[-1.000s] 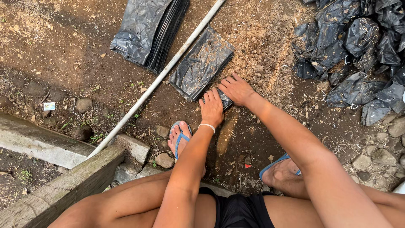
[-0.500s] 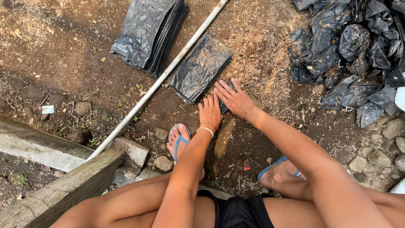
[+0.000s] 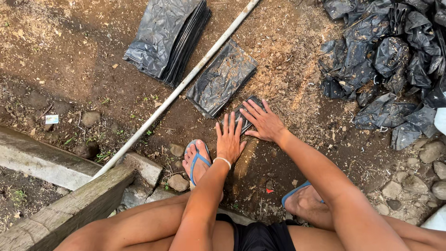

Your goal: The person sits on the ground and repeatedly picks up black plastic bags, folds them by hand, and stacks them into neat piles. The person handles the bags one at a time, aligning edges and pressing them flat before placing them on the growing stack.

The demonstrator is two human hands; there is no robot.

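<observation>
Both hands have slid forward a little. The left hand point(image 3: 229, 142) and right hand point(image 3: 264, 122) lie flat, fingers spread, pressing a small black bag point(image 3: 245, 115) under them.

Bare brown earth point(image 3: 69, 56) covers the ground, strewn with pale sawdust or dry chaff point(image 3: 288, 60), hard to tell which, thickest toward the upper middle. Small stones point(image 3: 179, 182) lie scattered near the bottom, with larger grey rocks point(image 3: 429, 151) at the right edge. A weathered wooden beam point(image 3: 69, 214) and a concrete kerb point(image 3: 37, 158) cross the lower left corner. Soft, even daylight, no hard shadows.
</observation>
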